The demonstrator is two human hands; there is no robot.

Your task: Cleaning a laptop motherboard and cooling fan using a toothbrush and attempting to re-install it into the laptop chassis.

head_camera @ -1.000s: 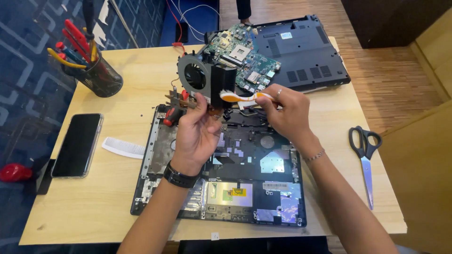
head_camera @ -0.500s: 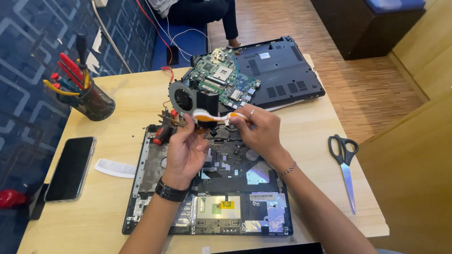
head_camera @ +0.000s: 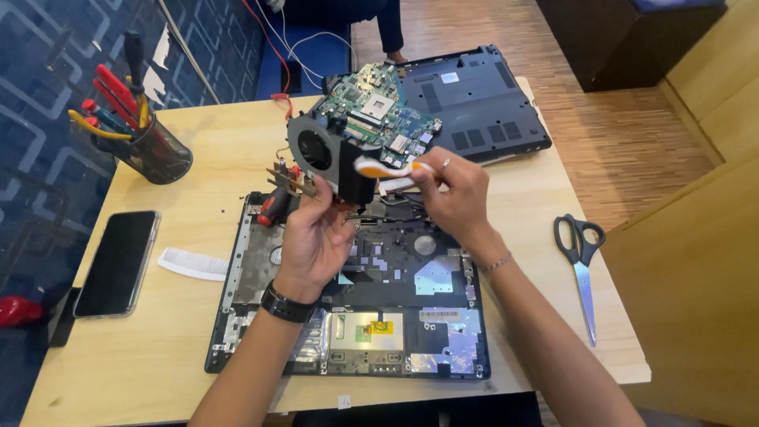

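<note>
Head view: left hand point(head_camera: 316, 237) grips fan point(head_camera: 320, 150) at frame centre; right hand point(head_camera: 451, 194) holds brush point(head_camera: 387, 168) lying crosswise, bristle end touching fan's right side.

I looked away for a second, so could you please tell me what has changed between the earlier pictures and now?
Little has changed. The left hand still holds the fan and heatsink unit, and the right hand still holds the orange-and-white brush against it. The laptop base, phone and scissors lie where they were.
</note>
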